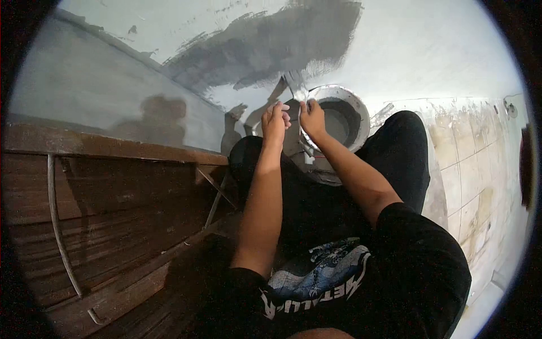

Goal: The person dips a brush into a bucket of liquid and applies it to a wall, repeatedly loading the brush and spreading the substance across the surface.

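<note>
In my right hand (312, 120), thumb and fingers pinch a pale, flat scraper-like tool (296, 83), smeared with grey material. It sits at the near left side of a round bucket (364, 107) holding grey paste (337, 121). Just left of it is my left hand (275, 125), its fingers loosely curled and apart, with pale smears on the fingertips and nothing visible in it. Beyond both hands, a dark grey coated patch (271, 45) spreads over the white wall (418, 51).
A brown wooden piece (113, 203) with metal rods stands along the left, its edge near my left knee. My knees flank the bucket. Stained tiles (463, 147) line the right side. A small fitting (510, 108) is at the far right.
</note>
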The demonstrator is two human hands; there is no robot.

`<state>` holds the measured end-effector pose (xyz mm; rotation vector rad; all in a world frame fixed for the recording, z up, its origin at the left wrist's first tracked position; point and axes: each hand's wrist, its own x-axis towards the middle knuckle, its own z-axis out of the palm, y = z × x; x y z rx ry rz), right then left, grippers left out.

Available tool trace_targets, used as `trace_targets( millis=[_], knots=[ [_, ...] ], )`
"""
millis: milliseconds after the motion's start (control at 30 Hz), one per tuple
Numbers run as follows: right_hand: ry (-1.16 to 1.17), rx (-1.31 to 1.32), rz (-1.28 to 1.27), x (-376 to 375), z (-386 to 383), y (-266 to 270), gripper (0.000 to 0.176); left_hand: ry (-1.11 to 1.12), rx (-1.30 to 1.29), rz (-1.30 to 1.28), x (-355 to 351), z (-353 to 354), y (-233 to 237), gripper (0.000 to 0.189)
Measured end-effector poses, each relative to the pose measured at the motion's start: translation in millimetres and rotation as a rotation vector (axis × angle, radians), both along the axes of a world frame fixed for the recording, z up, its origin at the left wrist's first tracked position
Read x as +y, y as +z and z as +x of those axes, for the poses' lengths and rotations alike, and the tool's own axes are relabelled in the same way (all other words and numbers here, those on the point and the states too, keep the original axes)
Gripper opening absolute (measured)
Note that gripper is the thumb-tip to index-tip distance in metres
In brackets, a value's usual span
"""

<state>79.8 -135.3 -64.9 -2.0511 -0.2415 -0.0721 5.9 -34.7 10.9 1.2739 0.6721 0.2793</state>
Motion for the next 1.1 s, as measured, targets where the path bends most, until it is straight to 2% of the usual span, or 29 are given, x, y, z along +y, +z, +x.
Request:
trace_targets(
  millis=[67, 100, 167, 300, 400, 433, 533, 567, 667, 800, 833, 933, 1100],
  knots=[
    [-0.054, 0.035, -0.043, -9, -8, -11, 0.032, -0.014, 0.013, 0.018, -2, 2, 1, 0.032],
    [-0.076, 0.029, 0.026, -10, -8, -8, 0.032, -0.028, 0.01, 0.025, -4, 1, 3, 0.033],
    [-0.12, 0.022, 0.161, -13, -9, 12, 0.033, -0.049, 0.015, 0.037, -6, -2, 2, 0.034],
    [-0.16, -0.058, 0.173, -12, 15, 39, 0.035, -0.042, 0.019, 0.039, -4, -3, 2, 0.034],
    [-0.235, 0.097, -0.025, -15, 26, 16, 0.037, -0.025, 0.043, 0.032, 0, -4, 6, 0.034],
    [-0.188, 0.166, -0.104, -23, 21, 16, 0.041, -0.024, 0.053, 0.032, -1, -4, 7, 0.034],
    [-0.244, 0.171, -0.077, -34, 6, 9, 0.039, -0.053, 0.051, 0.041, -5, -3, 5, 0.035],
    [-0.305, 0.138, -0.037, -30, 4, 2, 0.037, -0.06, 0.049, 0.044, -6, -2, 4, 0.035],
    [-0.218, 0.1, 0.131, -26, 4, 35, 0.036, -0.081, 0.048, 0.062, -9, -2, 1, 0.035],
    [-0.264, -0.007, 0.067, -17, 22, 42, 0.038, -0.078, 0.052, 0.076, -6, -3, -2, 0.035],
    [-0.32, -0.012, 0.029, -16, 26, 29, 0.038, -0.07, 0.053, 0.072, -5, -3, -1, 0.035],
    [-0.288, 0.237, -0.087, -36, 20, 16, 0.04, -0.07, 0.054, 0.043, -6, -3, 1, 0.034],
    [-0.256, 0.044, 0.1, -38, 15, 21, 0.039, -0.069, 0.045, 0.049, -14, -3, 2, 0.033]
  ],
)
